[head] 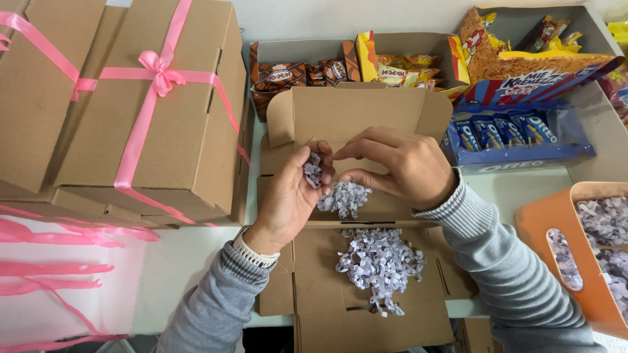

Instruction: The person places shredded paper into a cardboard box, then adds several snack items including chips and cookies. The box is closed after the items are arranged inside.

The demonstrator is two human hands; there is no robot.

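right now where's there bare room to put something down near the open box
Bare table shows between the blue cookie tray and the orange basket, and front left between the pink ribbons and the open box. Crowded: the snack boxes behind, the stacked ribboned boxes left, and the hands over the paper shreds.

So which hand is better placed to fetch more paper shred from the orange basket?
Probably the right hand. The orange basket of shred sits at the person's right, beside that forearm. The left hand already holds a clump of shredded paper over the open cardboard box, farther away.
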